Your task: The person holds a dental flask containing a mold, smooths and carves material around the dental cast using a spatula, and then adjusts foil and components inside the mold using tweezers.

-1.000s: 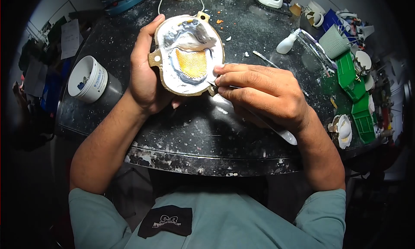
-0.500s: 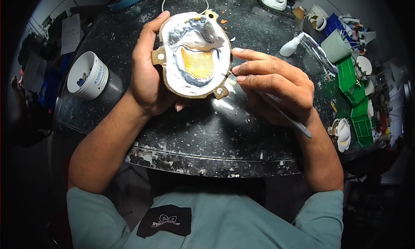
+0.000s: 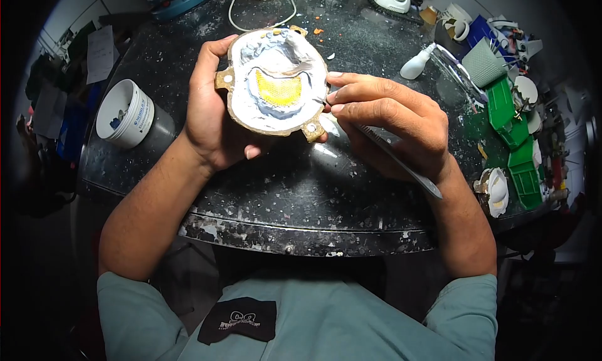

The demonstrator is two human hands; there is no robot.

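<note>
My left hand (image 3: 210,110) is closed round the left side and underside of a brass-coloured dental flask half (image 3: 313,130). White plaster (image 3: 251,115) fills the flask, with a dental cast set in it and a textured yellow wax sheet (image 3: 279,89) on the middle of the cast. Several teeth show along the cast's far edge. In my right hand (image 3: 398,123) is a slim metal spatula (image 3: 407,168), its handle sticking out toward my wrist. The fingertips of that hand are at the flask's right rim; the tool's tip is hard to make out.
A white plastic tub (image 3: 127,115) stands at the left. On the right are a white dropper bottle (image 3: 416,62), green trays (image 3: 506,113), a textured cup holding tools (image 3: 484,64) and another plaster-filled flask piece (image 3: 494,192). A white cable (image 3: 263,27) lies at the back.
The flask has moved slightly left and toward me, and its face has tilted. My right hand has shifted a little left and up with the spatula.
</note>
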